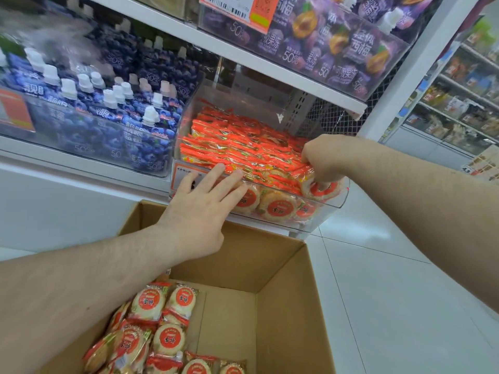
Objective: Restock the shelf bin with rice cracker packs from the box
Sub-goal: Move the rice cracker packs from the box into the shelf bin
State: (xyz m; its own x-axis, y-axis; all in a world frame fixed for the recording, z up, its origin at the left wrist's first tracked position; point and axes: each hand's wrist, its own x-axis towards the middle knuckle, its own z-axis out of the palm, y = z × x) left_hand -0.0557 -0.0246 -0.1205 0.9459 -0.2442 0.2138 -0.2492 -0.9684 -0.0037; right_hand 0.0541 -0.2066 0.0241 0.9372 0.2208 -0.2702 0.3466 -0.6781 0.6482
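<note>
At the front of the clear shelf bin (340, 199), two bare hands are recorded. Left hand (201, 211): fingers straight and spread, laid flat against the bin's front wall and rim, nothing gripped. Right hand (322, 161): fingers curled down over the bin's right front corner, where one rice cracker pack (321, 190) is pinched at its top edge.

Bin contents: rice cracker packs stood on edge in tight rows (237, 143), red-orange seams uppermost; round crackers with red centre labels are seen through the front wall. The bin is filled close to its rim.

Below the bin, an open cardboard box (280, 265) is set on the floor, its flaps raised. More cracker packs (159, 317) are heaped loosely in its lower left part (much of the box bottom is left bare).

Left of the bin: blue jelly pouches (108, 103) with white caps, held in another clear bin. On the shelf above: purple plum jelly pouches (332, 36) and an orange price tag (237, 9). Floor (383, 279): pale tiles. Further shelves (464, 82) are seen at far right, blurred.
</note>
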